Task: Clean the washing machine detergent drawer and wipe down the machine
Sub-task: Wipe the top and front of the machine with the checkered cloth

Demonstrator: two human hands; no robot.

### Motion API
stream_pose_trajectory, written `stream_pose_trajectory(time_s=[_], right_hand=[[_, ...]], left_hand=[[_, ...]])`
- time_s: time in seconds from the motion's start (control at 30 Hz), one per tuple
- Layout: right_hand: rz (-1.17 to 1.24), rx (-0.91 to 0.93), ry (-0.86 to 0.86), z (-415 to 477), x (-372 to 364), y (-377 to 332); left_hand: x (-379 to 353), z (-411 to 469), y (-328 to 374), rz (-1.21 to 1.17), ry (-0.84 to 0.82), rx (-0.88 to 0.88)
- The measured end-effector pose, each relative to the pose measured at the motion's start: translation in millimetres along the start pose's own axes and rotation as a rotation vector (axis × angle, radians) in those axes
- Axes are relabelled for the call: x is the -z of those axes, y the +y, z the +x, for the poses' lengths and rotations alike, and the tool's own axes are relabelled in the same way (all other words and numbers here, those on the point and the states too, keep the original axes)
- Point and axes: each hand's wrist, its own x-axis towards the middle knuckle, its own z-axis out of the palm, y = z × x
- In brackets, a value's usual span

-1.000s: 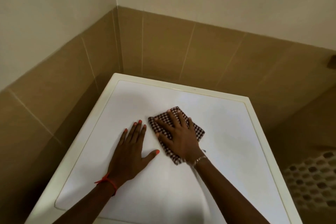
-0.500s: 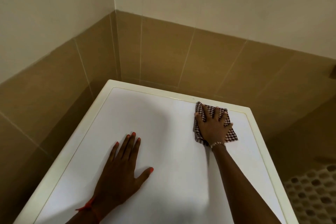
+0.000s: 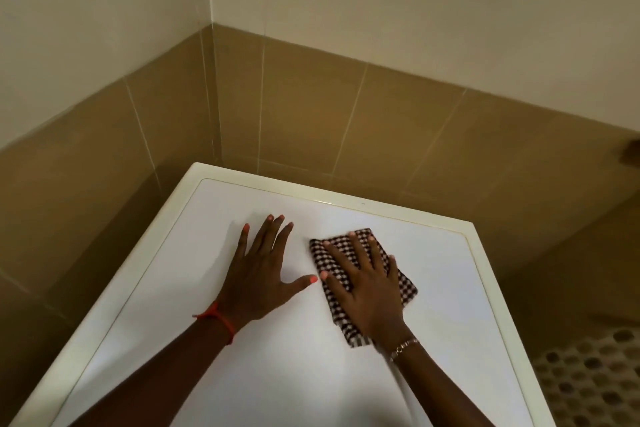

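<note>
The checkered cloth (image 3: 408,284) lies flat on the washing machine top (image 3: 450,288), right of its middle, pressed under the right hand (image 3: 367,291), whose grip is apart, fingers straight. Just beside it the left hand (image 3: 258,274) rests flat on the top, grip apart. Brown tiled walls (image 3: 346,121) stand behind.

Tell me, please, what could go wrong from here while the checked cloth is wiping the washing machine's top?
The right hand presses the checked cloth with flat fingers, not gripping, so the cloth may bunch or slip out. The left hand lies flat on the washing machine top, so the patch beneath it may go unwiped.
</note>
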Motion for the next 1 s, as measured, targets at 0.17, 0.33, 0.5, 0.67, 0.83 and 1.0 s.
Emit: stream_pose_trajectory(time_s=[0.17,0.33,0.5,0.67,0.83,1.0], right_hand=[[-0.014,-0.384,0.045,55,3,18],[-0.021,-0.293,0.018,128,1,5],[-0.077,0.049,-0.029,132,0,0],[-0.077,0.166,-0.015,93,3,43],[-0.067,-0.09,-0.003,101,24,98],[-0.01,-0.472,0.056,86,33,156]], left_hand=[[-7,8,-2,-0.027,-0.022,-0.018],[-11,10,0,-0.021,-0.026,-0.036],[-12,11,-2,-0.041,0.007,-0.081],[-13,12,-4,0.04,-0.036,-0.105],[-13,11,-4,-0.014,-0.035,-0.097],[-12,11,-5,-0.033,-0.034,-0.088]])
